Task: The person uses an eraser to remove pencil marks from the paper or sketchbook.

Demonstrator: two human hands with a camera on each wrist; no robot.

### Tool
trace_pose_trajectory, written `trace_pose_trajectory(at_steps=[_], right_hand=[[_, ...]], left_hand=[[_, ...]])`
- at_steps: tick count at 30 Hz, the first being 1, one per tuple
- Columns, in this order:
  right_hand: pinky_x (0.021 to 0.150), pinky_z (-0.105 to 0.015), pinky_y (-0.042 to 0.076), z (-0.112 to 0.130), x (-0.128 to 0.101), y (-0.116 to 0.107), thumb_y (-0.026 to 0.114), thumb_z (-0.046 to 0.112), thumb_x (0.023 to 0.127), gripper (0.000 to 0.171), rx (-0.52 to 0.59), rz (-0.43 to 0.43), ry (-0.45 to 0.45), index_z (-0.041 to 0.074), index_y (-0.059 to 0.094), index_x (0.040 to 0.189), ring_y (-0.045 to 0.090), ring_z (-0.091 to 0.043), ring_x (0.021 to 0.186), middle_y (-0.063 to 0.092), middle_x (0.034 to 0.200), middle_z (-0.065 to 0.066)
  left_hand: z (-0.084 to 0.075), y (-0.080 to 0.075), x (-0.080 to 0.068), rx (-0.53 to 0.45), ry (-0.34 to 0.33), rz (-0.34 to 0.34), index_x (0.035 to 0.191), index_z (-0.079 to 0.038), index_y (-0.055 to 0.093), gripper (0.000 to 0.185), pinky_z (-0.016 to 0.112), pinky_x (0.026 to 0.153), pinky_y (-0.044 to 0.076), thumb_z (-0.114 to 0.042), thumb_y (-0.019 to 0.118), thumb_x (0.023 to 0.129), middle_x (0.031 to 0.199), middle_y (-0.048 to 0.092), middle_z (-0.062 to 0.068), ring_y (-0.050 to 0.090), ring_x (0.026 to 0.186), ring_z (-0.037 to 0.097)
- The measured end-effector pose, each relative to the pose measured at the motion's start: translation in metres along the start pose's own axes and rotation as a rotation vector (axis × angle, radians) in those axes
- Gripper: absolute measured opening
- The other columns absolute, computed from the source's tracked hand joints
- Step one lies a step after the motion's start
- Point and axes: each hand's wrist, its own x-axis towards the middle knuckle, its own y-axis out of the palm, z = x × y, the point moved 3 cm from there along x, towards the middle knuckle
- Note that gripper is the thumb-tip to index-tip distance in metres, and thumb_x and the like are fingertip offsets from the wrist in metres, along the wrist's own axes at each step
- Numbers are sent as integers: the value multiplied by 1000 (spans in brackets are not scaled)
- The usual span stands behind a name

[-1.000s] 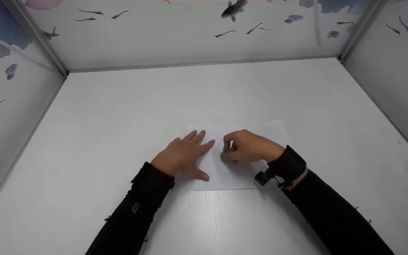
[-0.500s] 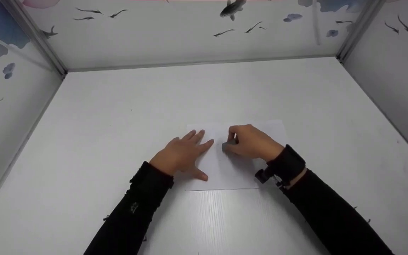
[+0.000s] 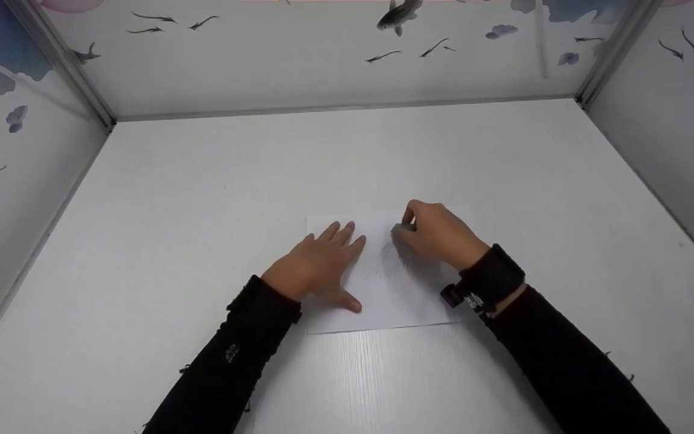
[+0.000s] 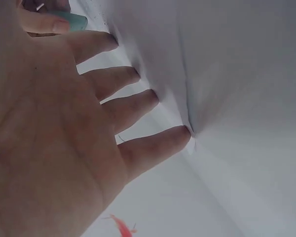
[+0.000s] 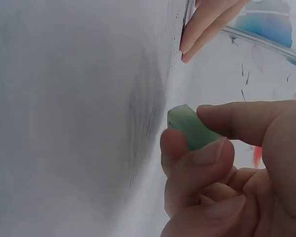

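Note:
A white sheet of paper [image 3: 395, 301] lies on the white table, with faint grey pencil smudges [image 3: 392, 260] near its middle. My left hand [image 3: 317, 262] lies flat on the sheet's left part, fingers [image 4: 138, 103] spread and straight, pressing it down. My right hand [image 3: 437, 235] pinches a small green eraser [image 5: 190, 127] between thumb and fingers, its end against the paper at the sheet's upper middle [image 3: 403, 228]. The smudged marks [image 5: 143, 113] sit just below the eraser. Black sleeves cover both forearms.
White booth walls painted with fish and blue flowers [image 3: 395, 15] close off the table on the left, back and right. Bare table surface [image 3: 202, 181] spreads all around the sheet. A small black camera [image 3: 452, 295] sits on my right wrist.
My right hand has slid the eraser away from me, up the sheet. The paper has shifted and turned slightly. Grey smudges now show where the hand was.

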Motion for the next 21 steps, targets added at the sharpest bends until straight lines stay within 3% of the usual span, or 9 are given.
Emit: trace_pose_trajectory(at_steps=[5,8,13,18,21], right_hand=[[71,-36,53,15,-6,8,67,21,104,25,-91,81,-134,0,63,117,61,-18,74,72,91,-9],[71,-37,53,21,-9,11,71,18,101,21,-83,138,-216,3,65,115,61,-18,74,71,88,-6],[70,-35,53,16,-7,9,73,17,100,20,-24,56,-158,2,68,113,62,-17,74,71,87,-6],[76,-38,55,17,-5,11,77,16,98,23,19,129,-170,0,69,112,63,-20,82,71,95,-9],[77,-38,55,16,-4,9,77,16,98,20,33,94,-145,0,70,108,64,-22,83,71,95,-9]], left_hand=[[1,-1,0,-13,5,0,172,-15,20,120,60,128,23,-67,83,84,179,7,13,6,165,35],[2,-2,0,-11,10,4,172,-15,19,120,60,128,23,-67,82,84,179,6,13,5,165,34],[1,-3,2,-11,9,20,173,-16,17,121,59,129,20,-68,81,85,179,4,12,3,165,33],[2,-3,2,-13,3,26,173,-17,16,121,59,129,20,-68,81,84,180,3,11,2,165,33],[3,-1,2,-7,10,22,173,-16,17,120,59,129,20,-68,80,85,180,4,12,3,166,33]])
